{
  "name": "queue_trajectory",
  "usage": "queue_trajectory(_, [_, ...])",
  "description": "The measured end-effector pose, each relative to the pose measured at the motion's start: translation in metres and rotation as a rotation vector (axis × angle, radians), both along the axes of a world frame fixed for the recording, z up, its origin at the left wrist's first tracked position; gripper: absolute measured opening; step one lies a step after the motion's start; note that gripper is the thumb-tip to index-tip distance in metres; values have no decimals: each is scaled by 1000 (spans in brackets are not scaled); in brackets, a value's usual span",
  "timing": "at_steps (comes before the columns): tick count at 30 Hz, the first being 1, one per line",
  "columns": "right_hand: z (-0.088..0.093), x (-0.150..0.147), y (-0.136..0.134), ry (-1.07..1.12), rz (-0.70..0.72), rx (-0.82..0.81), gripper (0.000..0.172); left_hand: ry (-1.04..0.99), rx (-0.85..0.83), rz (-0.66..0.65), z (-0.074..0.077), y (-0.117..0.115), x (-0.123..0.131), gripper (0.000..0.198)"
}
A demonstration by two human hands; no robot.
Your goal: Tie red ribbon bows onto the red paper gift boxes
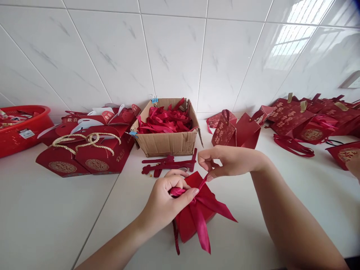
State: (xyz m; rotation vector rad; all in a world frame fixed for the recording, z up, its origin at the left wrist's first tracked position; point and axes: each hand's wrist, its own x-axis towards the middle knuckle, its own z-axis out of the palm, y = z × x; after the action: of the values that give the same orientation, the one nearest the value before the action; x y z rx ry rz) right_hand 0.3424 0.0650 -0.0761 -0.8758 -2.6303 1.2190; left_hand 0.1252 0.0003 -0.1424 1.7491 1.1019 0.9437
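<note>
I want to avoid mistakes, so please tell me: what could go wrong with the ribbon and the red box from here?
The ribbon might slip, as the right hand pinches it only with its fingertips. The red box could turn if the ribbon is pulled hard, since the right hand does not hold it down. The dark red straps lie close beyond the left hand, so it might brush them out of place.
</note>
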Motion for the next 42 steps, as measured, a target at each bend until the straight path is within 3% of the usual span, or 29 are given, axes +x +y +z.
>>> queue_trajectory(13, [-5,3,7,-1,-28,86,24,14,5,7,0,-2,0,41])
queue_trajectory(17, [-5,5,8,-9,-16,-2,21,-27,-4,-22,0,-4,-1,33])
queue_trajectory(22, [-1,7,8,15,34,-52,30,-9,-12,10,-2,-5,0,25])
queue_trajectory(27, [2,8,6,-60,-40,0,33,23,-22,36,-2,-7,3,22])
queue_trajectory(31, [7,4,-3,31,-93,134,26,-1,-84,-1,3,-7,-1,19])
queue_trajectory(36, [9,-17,-26,75,-54,234,18,-192,-134,-95,6,-3,-7,34])
queue_trajectory(42, [3,-41,-40,-78,10,336,15,-170,-141,-92,6,-1,-9,26])
